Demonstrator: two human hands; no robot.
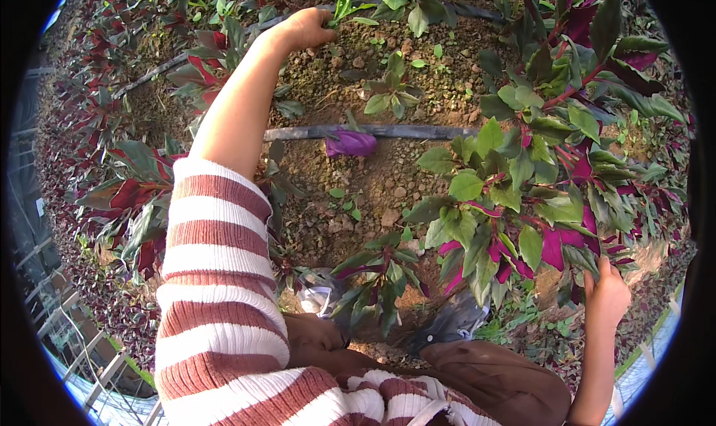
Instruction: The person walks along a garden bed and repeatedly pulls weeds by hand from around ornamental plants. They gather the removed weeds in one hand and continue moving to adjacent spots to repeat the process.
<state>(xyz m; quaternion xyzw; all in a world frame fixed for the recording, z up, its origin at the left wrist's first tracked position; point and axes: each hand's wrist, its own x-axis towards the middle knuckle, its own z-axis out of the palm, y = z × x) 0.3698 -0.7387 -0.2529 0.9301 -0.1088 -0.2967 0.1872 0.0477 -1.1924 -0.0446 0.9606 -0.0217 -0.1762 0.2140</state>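
Observation:
My left hand (306, 30) reaches far forward at the top, its fingertips closed at a green weed with jagged leaves (345, 7); the exact grip point is partly hidden. Low on the right, my right hand (608, 291) has its thumb and fingers curled at the lower edge of a large leafy plant (520, 185), with a dark leaf between them. That plant has green upper leaves, magenta undersides and reddish stems. Between my arms, a small green plant (391, 93) grows from the crumbly soil (358, 185).
A black drip-irrigation hose (414, 131) crosses the soil, with a purple leaf (351, 144) lying against it. Another hose (475, 12) runs farther ahead. A low plant (386, 272) stands before my shoes (447, 319). Dark red plants (100, 112) crowd the left, beside a frame (72, 308).

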